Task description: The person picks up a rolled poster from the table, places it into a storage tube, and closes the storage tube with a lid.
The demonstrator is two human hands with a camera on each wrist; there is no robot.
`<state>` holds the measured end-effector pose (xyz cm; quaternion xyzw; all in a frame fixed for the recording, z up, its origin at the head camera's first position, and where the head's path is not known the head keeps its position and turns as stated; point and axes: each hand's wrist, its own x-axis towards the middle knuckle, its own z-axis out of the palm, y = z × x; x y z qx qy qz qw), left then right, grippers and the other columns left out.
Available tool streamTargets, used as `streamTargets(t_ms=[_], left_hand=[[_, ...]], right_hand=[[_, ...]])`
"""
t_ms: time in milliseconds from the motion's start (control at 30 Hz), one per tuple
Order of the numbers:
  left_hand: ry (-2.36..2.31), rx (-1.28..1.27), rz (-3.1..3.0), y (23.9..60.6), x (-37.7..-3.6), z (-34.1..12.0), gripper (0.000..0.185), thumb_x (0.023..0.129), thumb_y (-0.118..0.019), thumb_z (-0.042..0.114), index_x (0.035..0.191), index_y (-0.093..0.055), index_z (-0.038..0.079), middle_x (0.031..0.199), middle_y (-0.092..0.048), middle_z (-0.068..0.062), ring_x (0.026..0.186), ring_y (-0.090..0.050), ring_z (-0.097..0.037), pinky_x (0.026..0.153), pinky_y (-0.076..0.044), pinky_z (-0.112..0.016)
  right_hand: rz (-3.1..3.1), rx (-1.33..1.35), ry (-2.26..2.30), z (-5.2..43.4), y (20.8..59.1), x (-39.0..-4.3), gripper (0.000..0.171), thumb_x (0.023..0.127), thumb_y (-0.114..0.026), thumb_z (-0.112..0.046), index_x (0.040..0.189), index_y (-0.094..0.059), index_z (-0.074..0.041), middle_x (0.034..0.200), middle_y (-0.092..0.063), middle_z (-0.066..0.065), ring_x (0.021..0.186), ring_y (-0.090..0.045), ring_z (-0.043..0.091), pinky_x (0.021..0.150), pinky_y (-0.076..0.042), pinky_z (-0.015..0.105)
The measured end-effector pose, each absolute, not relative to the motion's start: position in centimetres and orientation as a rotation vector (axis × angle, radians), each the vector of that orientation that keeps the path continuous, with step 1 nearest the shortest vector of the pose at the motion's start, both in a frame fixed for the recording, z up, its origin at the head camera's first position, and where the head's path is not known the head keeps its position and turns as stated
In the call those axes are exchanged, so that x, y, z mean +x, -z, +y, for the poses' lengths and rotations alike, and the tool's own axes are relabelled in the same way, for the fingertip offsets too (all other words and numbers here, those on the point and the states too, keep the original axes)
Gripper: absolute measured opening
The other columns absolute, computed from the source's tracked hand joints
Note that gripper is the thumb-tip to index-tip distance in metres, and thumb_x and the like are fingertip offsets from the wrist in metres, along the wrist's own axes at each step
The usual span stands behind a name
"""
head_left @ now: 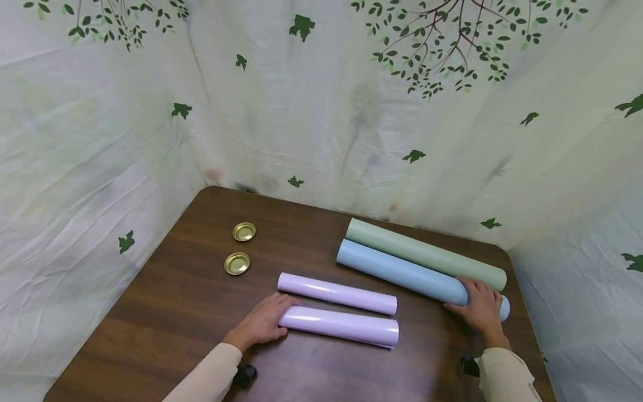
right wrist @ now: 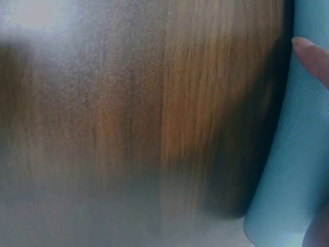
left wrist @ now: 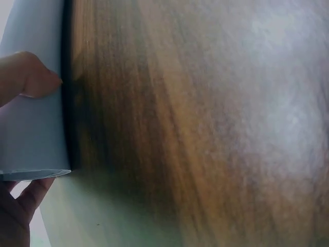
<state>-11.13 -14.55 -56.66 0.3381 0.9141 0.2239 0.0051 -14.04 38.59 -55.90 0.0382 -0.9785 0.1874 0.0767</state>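
Two lilac paper rolls lie side by side at the table's middle. My left hand (head_left: 271, 319) grips the left end of the nearer lilac roll (head_left: 341, 326); the farther lilac roll (head_left: 336, 293) lies just beyond its fingers. The left wrist view shows my thumb (left wrist: 28, 74) on that roll (left wrist: 31, 128) and fingers at its open end. To the right lie a blue roll (head_left: 397, 272) and a green roll (head_left: 427, 254), touching. My right hand (head_left: 478, 304) curls over the blue roll's near right end. In the right wrist view a fingertip (right wrist: 313, 54) lies on the blue roll (right wrist: 293, 170).
Two small gold lids (head_left: 244, 231) (head_left: 237, 263) sit on the brown wooden table (head_left: 166, 301) at the left. A pale cloth printed with leaves and birds (head_left: 321, 111) hangs round the table's far and side edges. Bare wood (left wrist: 205, 128) fills both wrist views.
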Motion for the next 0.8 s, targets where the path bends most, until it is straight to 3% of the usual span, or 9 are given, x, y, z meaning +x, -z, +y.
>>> streamTargets(t_ms=[267,800], left_hand=[[-0.852,1.17,2.878,57.2,-11.3,-15.0,0.061,0.06,-0.08,0.007,0.116,-0.058,0.009,0.108,-0.06,-0.001,0.098,-0.053,-0.019,0.085,-0.044,-0.037],[-0.939,1.087,2.875,55.5,-12.0,-17.0,0.057,0.063,-0.077,0.005,0.116,-0.056,0.008,0.109,-0.061,-0.003,0.095,-0.051,-0.018,0.082,-0.043,-0.035]], right_hand=[[-2.958,0.112,-0.571,38.6,55.7,-14.1,0.078,0.068,-0.085,-0.035,0.131,-0.05,-0.004,0.129,-0.043,0.029,0.119,-0.034,0.05,0.093,-0.017,0.068],[-2.939,0.134,-0.561,38.7,55.7,-14.1,0.077,0.066,-0.085,-0.034,0.129,-0.052,-0.004,0.128,-0.048,0.028,0.117,-0.036,0.049,0.09,-0.019,0.067]])
